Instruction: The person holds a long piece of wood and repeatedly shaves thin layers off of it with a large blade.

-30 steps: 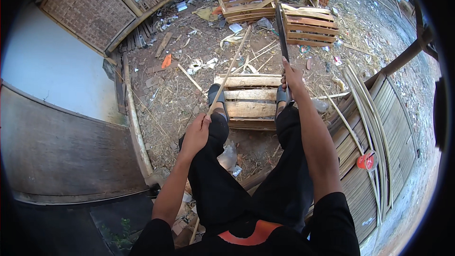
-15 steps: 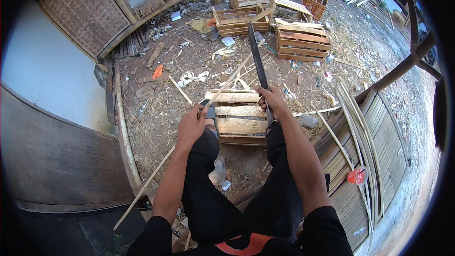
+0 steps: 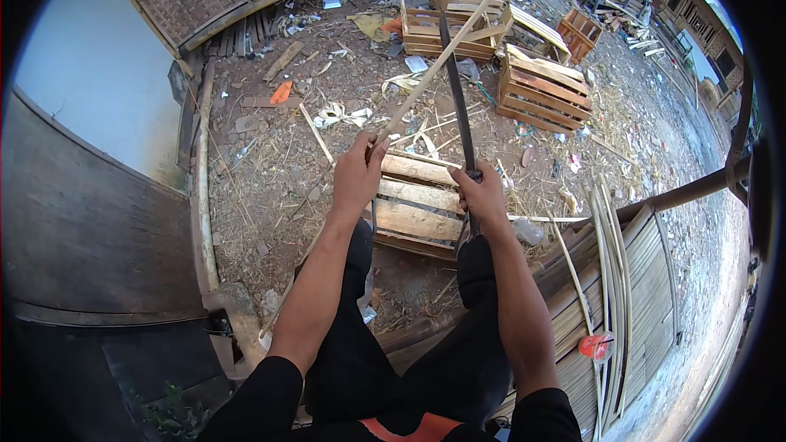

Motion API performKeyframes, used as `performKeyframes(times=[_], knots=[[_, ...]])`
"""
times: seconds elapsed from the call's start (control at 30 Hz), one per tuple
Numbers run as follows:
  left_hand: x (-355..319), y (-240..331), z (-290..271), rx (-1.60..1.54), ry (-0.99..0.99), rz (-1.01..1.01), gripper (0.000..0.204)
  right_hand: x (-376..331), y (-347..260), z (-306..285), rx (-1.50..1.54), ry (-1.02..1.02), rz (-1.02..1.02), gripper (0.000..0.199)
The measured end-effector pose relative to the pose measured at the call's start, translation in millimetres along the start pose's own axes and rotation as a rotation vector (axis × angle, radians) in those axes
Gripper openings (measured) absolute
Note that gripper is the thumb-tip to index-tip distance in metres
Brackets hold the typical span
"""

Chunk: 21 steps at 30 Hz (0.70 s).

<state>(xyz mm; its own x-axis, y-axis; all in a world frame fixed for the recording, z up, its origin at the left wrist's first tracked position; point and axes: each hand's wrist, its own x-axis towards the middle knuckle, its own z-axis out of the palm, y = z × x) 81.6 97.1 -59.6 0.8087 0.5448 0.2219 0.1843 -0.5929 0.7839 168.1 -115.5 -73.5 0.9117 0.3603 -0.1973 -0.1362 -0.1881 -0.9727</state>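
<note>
My left hand (image 3: 357,173) is closed round a long, thin bamboo strip (image 3: 431,70). The strip slants up and away to the right, and its other end runs back under my left forearm. In my right hand (image 3: 483,196) is the handle of a machete (image 3: 458,102) with a long dark blade pointing away from me. The strip's far part crosses over the blade near its tip in the picture; whether they touch I cannot tell. Between my knees and below both hands stands a slatted wooden crate (image 3: 417,218).
Several wooden crates (image 3: 544,94) stand farther off on littered dirt ground. To my right, long bamboo strips (image 3: 610,278) and a red-labelled plastic cup (image 3: 596,347) lie on a bamboo slat platform (image 3: 651,295). A white wall (image 3: 98,90) rises on the left.
My left hand has moved forward and up with the bamboo strip, whose far end now reaches past the machete's tip. The right hand still grips the machete. The view has shifted slightly.
</note>
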Motion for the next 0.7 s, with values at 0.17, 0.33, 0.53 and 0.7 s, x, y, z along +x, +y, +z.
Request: performKeyframes(times=[0.17,0.33,0.53,0.7], knots=[[-7,2,3,-0.064,0.060,0.065,0.027,-6,-3,7,0.186,-0.063,0.156,0.024],[-8,-5,9,-0.152,0.164,0.278,0.027,-16,-9,8,0.299,0.048,0.181,0.021],[-13,0,13,-0.053,0.138,0.351,0.029,-27,-12,5,0.354,0.141,0.104,0.021],[-18,-1,15,-0.130,0.099,0.368,0.030,-35,-19,16,0.431,0.162,0.114,0.019]])
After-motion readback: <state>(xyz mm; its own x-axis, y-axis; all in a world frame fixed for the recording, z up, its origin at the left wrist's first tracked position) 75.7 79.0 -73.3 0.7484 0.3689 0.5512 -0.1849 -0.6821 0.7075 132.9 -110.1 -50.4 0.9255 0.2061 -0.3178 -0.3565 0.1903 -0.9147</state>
